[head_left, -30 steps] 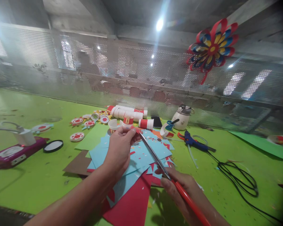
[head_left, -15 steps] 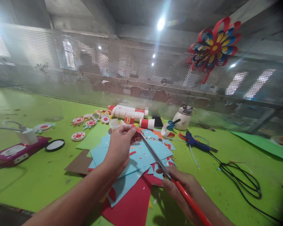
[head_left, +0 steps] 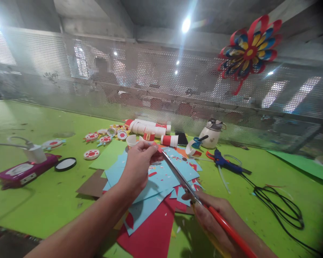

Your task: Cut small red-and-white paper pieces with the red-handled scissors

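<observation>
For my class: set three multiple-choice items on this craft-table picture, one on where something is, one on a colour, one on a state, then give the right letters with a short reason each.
1. Where is the paper flower?
A. on the mesh screen, upper right
B. flat on the table
C. in the left hand

2. What colour are the handles of the scissors?
A. blue
B. red
C. black

3. How does the left hand stand?
A. flat and open on the table
B. pinched on a small paper piece
C. gripping the glue gun

Answers: 1 A, it hangs high on the mesh; 2 B, red handles run from the right hand; 3 B, fingertips meet at the blade tip.
</observation>
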A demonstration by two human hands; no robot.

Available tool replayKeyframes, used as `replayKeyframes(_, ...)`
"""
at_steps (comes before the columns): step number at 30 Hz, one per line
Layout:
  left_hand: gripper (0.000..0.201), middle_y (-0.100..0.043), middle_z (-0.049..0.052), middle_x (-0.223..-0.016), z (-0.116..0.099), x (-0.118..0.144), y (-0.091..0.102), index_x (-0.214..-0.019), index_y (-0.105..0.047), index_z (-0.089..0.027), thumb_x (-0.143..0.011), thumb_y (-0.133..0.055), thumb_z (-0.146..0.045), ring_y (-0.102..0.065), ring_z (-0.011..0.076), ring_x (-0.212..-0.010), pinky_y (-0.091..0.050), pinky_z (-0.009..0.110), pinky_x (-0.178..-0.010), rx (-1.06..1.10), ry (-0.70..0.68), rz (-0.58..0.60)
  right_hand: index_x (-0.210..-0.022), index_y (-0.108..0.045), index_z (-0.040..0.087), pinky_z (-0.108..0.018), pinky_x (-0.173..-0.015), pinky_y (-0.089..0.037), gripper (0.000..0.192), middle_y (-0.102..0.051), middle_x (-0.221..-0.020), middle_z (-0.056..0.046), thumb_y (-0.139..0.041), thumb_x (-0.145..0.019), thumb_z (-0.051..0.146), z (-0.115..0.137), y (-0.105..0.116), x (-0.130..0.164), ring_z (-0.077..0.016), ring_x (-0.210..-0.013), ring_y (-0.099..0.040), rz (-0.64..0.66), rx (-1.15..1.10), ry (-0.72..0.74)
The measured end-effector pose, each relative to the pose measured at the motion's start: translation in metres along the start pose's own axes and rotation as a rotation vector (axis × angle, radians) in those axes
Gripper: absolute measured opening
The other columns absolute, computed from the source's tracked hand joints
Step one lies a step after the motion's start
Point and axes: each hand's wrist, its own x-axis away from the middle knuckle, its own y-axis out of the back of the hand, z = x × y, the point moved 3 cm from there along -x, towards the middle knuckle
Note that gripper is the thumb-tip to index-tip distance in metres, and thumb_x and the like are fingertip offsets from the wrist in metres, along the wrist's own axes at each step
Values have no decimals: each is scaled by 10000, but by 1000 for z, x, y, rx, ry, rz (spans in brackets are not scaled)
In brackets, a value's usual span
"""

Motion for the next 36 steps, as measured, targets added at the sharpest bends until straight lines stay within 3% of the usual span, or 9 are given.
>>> replayKeyframes(6, 114, -583, 10, -592, -2, 0, 0, -643, -537, -145, -644, -650, -146, -574, 126, -565, -514, 312, -636, -3, -1, 22, -961, -645, 171, -261, -527, -431, 500, -545, -623, -15, -351, -892, 570, -5, 3, -3, -186, -595, -542, 68, 9, 27)
replayKeyframes(12, 114, -588, 15, -571, -4, 1, -1, -637, -535, -144, -643, -648, -134, -582, 141, -558, -517, 340, -646, 4, 8, 49, -963, -654, 190, -282, -594, -459, 473, -666, -779, -55, -354, -897, 550, -4, 5, -1, -226, -704, -610, 45, 39, 49)
replayKeyframes(18, 94, -588, 16, -564, -6, 2, -1, -617, -544, -142, -644, -633, -131, -578, 137, -549, -515, 332, -643, 4, 2, 40, -926, -670, 206, -262, -513, -436, 480, -603, -619, -24, -368, -884, 577, -1, 5, 2, -206, -605, -579, 7, 23, 40)
replayKeyframes(36, 98, -582, 23, -566, -6, 2, -1, -595, -538, -139, -654, -616, -129, -564, 131, -551, -507, 323, -642, -18, 8, 54, -969, -667, 191, -281, -547, -417, 505, -614, -665, -31, -360, -878, 581, -5, 6, 1, -215, -624, -573, 52, 31, 30)
